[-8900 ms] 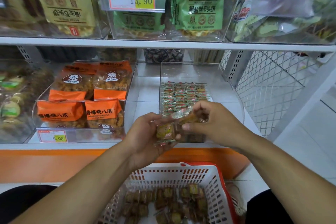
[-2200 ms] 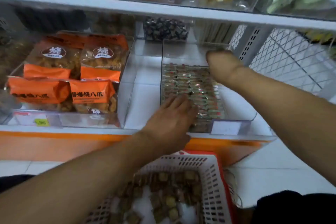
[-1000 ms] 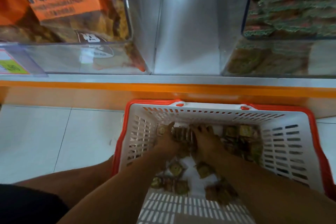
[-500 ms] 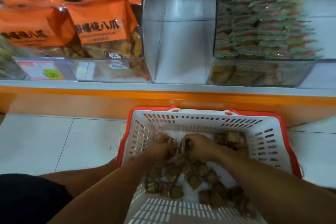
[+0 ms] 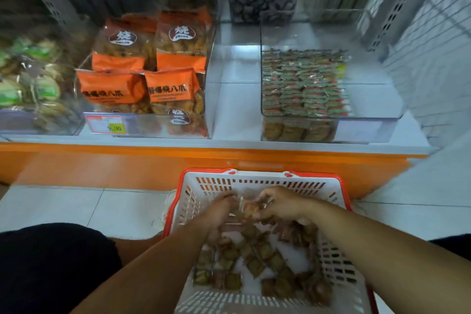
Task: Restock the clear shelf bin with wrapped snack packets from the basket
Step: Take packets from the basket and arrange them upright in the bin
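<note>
A white basket with a red rim stands on the floor below the shelf, with several small wrapped snack packets loose on its bottom. My left hand and my right hand are together over the far half of the basket. Between them they hold a small bunch of wrapped packets, fingers curled round it. The clear shelf bin sits at the shelf's right end, with rows of green-and-red packets stacked in its left part.
A clear bin of orange snack bags with a price tag stands left of a bare white gap on the shelf. An orange kickboard runs under the shelf. White wire mesh closes the right side. My knees flank the basket.
Both hands left the shelf bin and went down into the basket. Over the last half second they have lifted slightly, gathering packets between them, while my view tilted up toward the shelf.
</note>
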Demonstrator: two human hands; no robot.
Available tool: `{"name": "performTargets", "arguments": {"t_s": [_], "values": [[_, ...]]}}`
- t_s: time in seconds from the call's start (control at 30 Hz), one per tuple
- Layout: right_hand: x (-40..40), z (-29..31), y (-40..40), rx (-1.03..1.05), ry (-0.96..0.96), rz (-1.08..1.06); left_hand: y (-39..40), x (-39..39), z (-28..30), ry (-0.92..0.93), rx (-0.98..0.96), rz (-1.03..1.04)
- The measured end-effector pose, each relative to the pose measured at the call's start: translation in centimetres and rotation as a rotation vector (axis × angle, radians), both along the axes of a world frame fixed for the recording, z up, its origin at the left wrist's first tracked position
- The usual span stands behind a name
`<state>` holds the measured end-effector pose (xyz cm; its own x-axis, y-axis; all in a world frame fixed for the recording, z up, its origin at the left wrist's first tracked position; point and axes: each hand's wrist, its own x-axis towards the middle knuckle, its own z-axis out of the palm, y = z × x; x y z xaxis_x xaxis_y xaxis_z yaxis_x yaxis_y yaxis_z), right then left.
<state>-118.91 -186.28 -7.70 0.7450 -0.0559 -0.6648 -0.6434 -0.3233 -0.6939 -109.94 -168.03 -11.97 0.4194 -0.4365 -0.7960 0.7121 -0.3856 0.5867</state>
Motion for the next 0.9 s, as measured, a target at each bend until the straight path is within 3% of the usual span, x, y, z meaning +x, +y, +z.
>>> {"name": "performTargets", "arguments": {"t_s": [0.23,0.6,0.8,0.9], "values": [[-0.8,5.0,-0.7,0.143,0.092,-0.051,0.3,0.1,3.3,-0.017,-0.018,-0.139],[0.2,14.9,-0.6,0.356,-0.247,-0.223,-2.3,0.7,14.1,0.105,-0.416,-0.034],[-1.1,19.4,0.3,0.376,-0.324,-0.176,-2.6,0.0,20.4,0.034,-0.476,-0.196],[-1.4,22.6,-0.6,0.462,-0.375,-0.235,-3.1,0.2,23.0,-0.011,-0.468,-0.12]]}}
